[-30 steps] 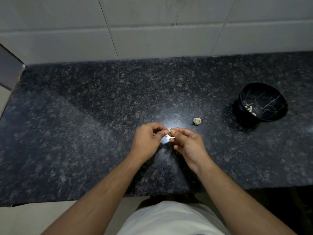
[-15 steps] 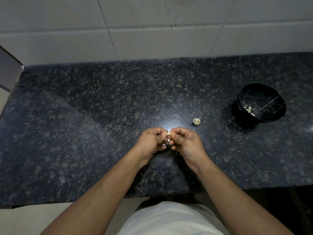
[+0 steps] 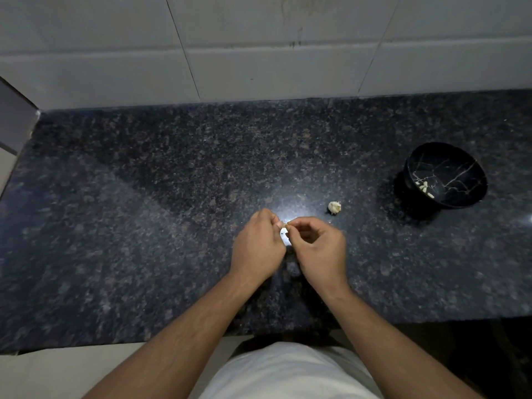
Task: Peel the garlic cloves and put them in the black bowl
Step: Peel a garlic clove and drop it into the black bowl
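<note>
Both hands met above the dark speckled granite countertop, the landmark for everything else. One left hand and one right hand had their fingers curled, fingertips touching, together pinching a single small pale garlic clove between them over the counter's middle, near its front edge; the clove was mostly hidden, so how much skin remained on it could not be told.

Behind the counter rose a wall of large pale grey tiles. A white garment on the person showed below the counter's front edge.

One round black bowl with thin pale marble veins sat on the counter's right side, well apart from the hands. Inside it, against its left wall, lay a small cluster of peeled pale cloves, about five, too small to count surely.

One whitish partial garlic bulb rested on the counter between the hands and the bowl, nearer the right hand, touching neither.
</note>
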